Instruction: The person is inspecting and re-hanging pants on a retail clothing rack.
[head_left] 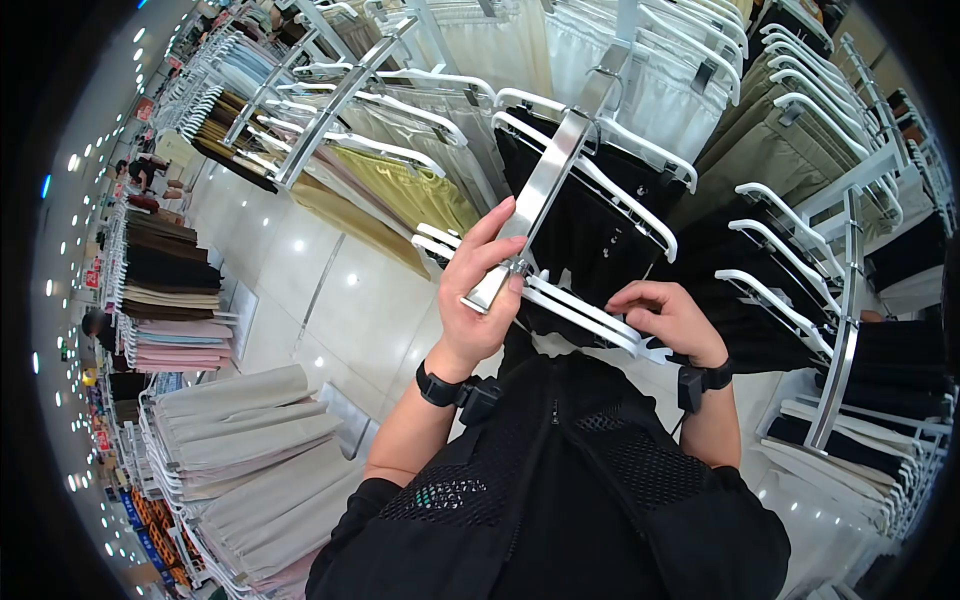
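Around the front end of a silver metal rail [545, 190] my left hand [478, 285] is closed, its fingers over the bar beside a hanger hook. My right hand [668, 318] has bent fingers at the right part of white hangers [585, 312] that hang near the rail's end; what its fingertips hold is too small to make out. Dark garments hang from these hangers, partly hidden behind my hands. Farther along the same rail hang black trousers [600, 215] on white hangers.
Racks of white trousers [680, 95], olive trousers [420, 190] and grey-green trousers [775, 150] surround the rail. Another rail [850, 300] with black garments stands at right. Beige trousers [240, 410] hang at lower left. People [150, 175] are far off beyond the tiled floor [320, 290].
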